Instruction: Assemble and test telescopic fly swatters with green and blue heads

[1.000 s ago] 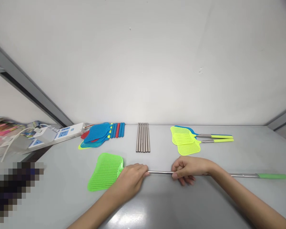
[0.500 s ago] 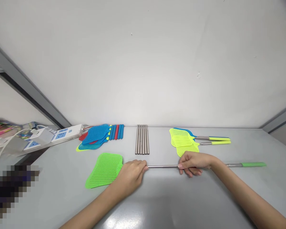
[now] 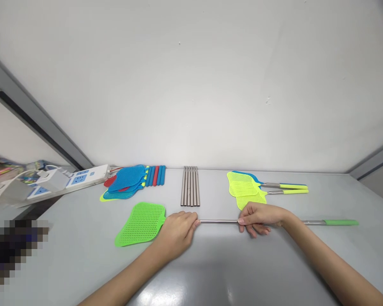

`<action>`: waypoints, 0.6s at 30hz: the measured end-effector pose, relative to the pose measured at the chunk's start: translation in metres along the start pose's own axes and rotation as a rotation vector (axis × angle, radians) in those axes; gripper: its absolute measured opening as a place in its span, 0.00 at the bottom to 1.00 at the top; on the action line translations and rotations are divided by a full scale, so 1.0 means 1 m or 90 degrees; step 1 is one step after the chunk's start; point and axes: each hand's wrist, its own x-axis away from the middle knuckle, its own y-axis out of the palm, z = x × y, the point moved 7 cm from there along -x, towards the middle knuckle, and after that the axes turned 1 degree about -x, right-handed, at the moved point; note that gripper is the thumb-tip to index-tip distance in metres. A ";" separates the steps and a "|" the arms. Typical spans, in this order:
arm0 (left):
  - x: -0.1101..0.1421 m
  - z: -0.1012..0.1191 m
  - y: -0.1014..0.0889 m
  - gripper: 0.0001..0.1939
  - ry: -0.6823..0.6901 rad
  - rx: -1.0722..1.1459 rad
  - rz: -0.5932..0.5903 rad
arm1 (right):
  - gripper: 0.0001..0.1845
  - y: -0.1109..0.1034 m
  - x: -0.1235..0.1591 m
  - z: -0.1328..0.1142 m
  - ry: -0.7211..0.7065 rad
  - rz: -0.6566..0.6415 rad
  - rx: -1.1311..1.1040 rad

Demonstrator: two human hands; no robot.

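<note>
- Now the green fly swatter [image 3: 142, 224] lies crosswise along the near tabletop [image 3: 217, 263], its mesh head left of the left hand [image 3: 178, 234], whose fingers wrap the shaft just beside the neck.
- Bare metal shaft [image 3: 218, 221] shows between the hands; more of it is exposed than a second ago.
- The right hand [image 3: 258, 219] pinches the shaft between thumb and forefinger, other fingers loosely spread.
- Further right, the green handle grip [image 3: 341, 222] sits closer in than a second ago; whether the shaft is shorter or merely lowered, I cannot tell. Nearly nothing shifts over the last half second, so the work seems momentarily steady.
- Behind, left to right: a white power strip [image 3: 91, 176], stacked swatter heads [image 3: 127, 178], blue and red handle sleeves [image 3: 155, 175], a row of steel tubes [image 3: 190, 187], then yellow and blue fly swatters [image 3: 242, 185] with handles.
- Metal framing [image 3: 35, 110] edges the pale wall [image 3: 191, 85].
</note>
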 end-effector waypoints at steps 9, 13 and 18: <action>-0.001 0.000 0.000 0.15 -0.005 0.014 -0.001 | 0.17 0.000 0.001 -0.002 0.005 -0.006 -0.005; 0.000 0.000 -0.001 0.15 -0.003 0.016 0.003 | 0.17 -0.001 0.000 -0.001 -0.002 -0.003 -0.004; 0.000 -0.001 -0.001 0.15 0.007 0.027 0.009 | 0.17 -0.001 -0.002 0.002 -0.008 0.002 -0.011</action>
